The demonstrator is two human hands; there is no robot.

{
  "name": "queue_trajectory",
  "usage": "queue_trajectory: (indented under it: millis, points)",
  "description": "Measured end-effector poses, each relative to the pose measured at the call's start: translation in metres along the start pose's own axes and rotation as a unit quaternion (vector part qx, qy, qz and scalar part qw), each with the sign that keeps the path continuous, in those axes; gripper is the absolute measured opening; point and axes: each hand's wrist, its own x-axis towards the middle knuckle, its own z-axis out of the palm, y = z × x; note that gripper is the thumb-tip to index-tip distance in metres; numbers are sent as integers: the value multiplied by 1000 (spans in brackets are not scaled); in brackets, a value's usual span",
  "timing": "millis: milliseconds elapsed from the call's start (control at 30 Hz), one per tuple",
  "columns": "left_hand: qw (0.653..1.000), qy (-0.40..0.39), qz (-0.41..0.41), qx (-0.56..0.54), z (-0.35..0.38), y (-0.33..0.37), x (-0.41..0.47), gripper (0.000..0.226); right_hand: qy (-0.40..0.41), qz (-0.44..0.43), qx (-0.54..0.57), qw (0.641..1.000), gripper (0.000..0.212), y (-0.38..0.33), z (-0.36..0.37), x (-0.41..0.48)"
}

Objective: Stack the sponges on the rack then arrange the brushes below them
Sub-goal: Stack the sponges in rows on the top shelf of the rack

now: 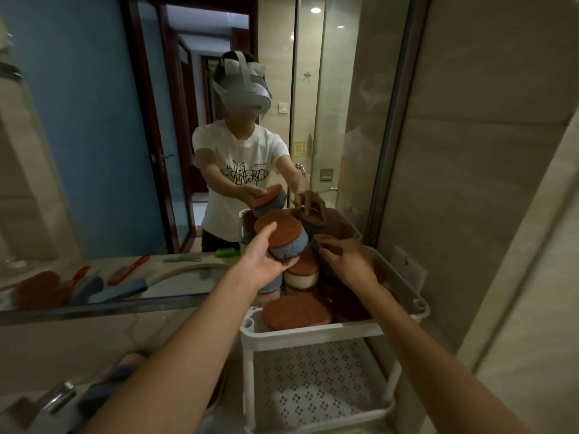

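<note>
a bathroom mirror [94, 151] is backing the white rack [313, 335]. over its back left corner the left hand [266, 261] is gripping 1 blue-based sponge [283, 238], seemingly to top the stack [302, 272]; the right hand [347, 261] is clasping a dark sponge [317, 241] alongside, probably steadying it.

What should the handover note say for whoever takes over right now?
Left hand holds a round brown-topped sponge above the rack's top tier. Right hand grips a dark sponge in that tier.
Done: several sponges lie piled loosely in the top tier, not neatly stacked.
Left: set both down and tidy the stack. Then move the brushes, seen in the mirror lying on the counter at left, onto the bare lower tier.
</note>
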Motion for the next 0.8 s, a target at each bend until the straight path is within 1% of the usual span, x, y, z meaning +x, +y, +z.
queue_trajectory:
  millis: [100, 200, 333, 400, 433, 467, 500, 533, 567, 600, 633, 700, 733, 800]
  points:
    - [1000, 0, -6, -1, 0, 1, 1, 52, 1, -32, -29, 999, 29, 7, 7, 1]
    - [1000, 2, -4, 7, 2, 1, -1, 51, -14, -55, -112, 992, 29, 12, 13, 2]
    - [999, 2, -5, 35, 5, 2, -5, 47, -61, -29, -231, 971, 37, 10, 12, 0]
    - [998, 0, -7, 57, 7, 3, -5, 45, -86, -18, -253, 963, 44, 3, 8, -1]
    - [998, -2, -8, 67, 9, 3, -6, 45, -92, -15, -226, 970, 50, -1, 5, -2]
    - [997, -7, -6, 74, 11, 3, -7, 44, -86, -14, -175, 981, 53, -7, -1, -4]
    - [997, -11, -2, 76, 13, 3, -7, 43, -62, -11, -111, 992, 50, -11, -6, -6]
    - [997, -14, 5, 75, 16, 2, -8, 43, -28, -5, -42, 999, 40, -16, -12, -10]
    - [997, -19, 12, 74, 20, 1, -8, 42, 2, -3, 24, 1000, 26, -19, -17, -14]
    - [997, -24, 19, 78, 25, -1, -9, 41, 11, -15, 66, 998, 19, -23, -22, -18]
    - [995, -28, 24, 88, 31, -3, -10, 40, 5, -33, 82, 996, 27, -26, -25, -22]
    - [993, -41, 22, 110, 44, -9, -14, 37, -10, -55, 78, 995, 40, -24, -28, -24]
    - [991, -55, 16, 121, 49, -13, -15, 36, 0, -52, 78, 996, 43, -22, -27, -23]
    - [983, -86, 7, 163, 56, -19, -12, 37, 39, -33, 108, 993, 41, -18, -29, -21]
